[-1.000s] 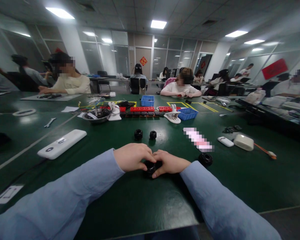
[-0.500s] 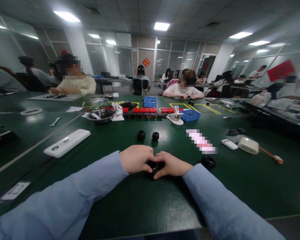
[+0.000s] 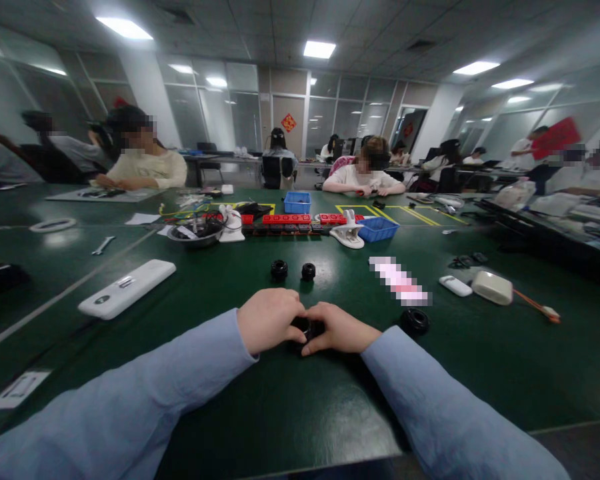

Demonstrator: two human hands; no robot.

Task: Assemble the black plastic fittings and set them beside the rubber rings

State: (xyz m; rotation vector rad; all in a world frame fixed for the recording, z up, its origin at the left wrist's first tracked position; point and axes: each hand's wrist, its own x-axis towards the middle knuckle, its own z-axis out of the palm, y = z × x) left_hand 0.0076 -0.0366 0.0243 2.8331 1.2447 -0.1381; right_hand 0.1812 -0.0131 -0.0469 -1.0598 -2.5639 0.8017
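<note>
My left hand [image 3: 271, 321] and my right hand [image 3: 341, 328] meet over the green table, fingers curled round a black ring-shaped part [image 3: 306, 331] from both sides. Most of that part is hidden by my fingers. Just beyond my hands stand two small black round parts, one on the left [image 3: 279, 270] and a smaller one beside it [image 3: 309, 272]. A larger black ring [image 3: 415, 321] lies to the right, near my right sleeve.
A white power bank-like case [image 3: 127, 289] lies left, near a wrench [image 3: 103, 245]. Farther back are a metal bowl [image 3: 195, 239], red blocks [image 3: 287, 219], a white clamp [image 3: 349, 232] and blue baskets [image 3: 379, 229]. A beige device [image 3: 493, 288] sits right. People sit across the table.
The view has shifted slightly, so the scene sits a little farther left. Both my hands keep their hold on the black part with hardly any other movement.
</note>
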